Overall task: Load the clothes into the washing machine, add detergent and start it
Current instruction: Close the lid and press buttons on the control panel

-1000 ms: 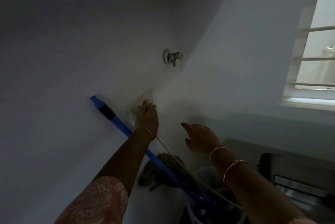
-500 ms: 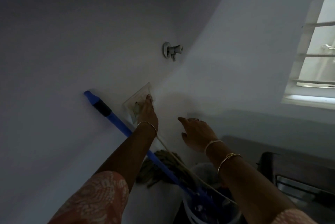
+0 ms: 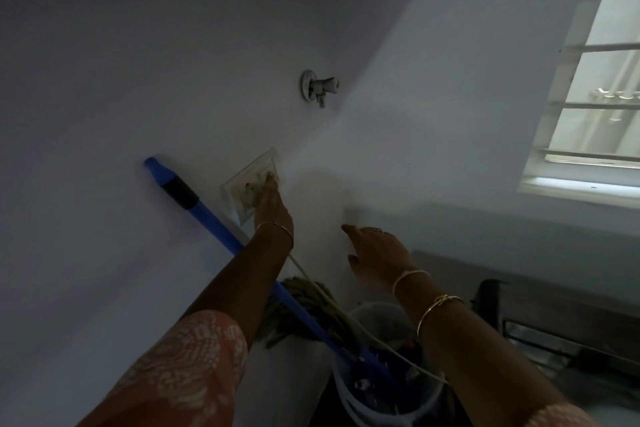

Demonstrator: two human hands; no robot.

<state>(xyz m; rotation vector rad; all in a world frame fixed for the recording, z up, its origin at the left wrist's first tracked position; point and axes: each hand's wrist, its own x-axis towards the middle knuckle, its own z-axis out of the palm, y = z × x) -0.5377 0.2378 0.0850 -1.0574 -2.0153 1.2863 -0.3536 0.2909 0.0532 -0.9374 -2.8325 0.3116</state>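
My left hand (image 3: 272,210) reaches up to a white wall socket plate (image 3: 239,184), one fingertip resting on its upper right part. A dark plug (image 3: 247,194) sits in the plate beside my fingers. A pale power cord (image 3: 346,317) runs from under my left wrist down to the right. My right hand (image 3: 375,252) hovers open near the wall, holding nothing. The dark top of the washing machine (image 3: 554,316) shows at the lower right. No clothes or detergent are in view.
A blue mop handle (image 3: 194,201) leans on the wall under my left arm, its mop head (image 3: 298,309) over a white bucket (image 3: 391,402). A water tap (image 3: 320,87) sticks out of the wall above. A barred window (image 3: 595,80) is at the right.
My left hand covered the socket a second ago; it has slid so that one fingertip rests on the plate's upper part, uncovering the plug. My right hand stayed near the wall.
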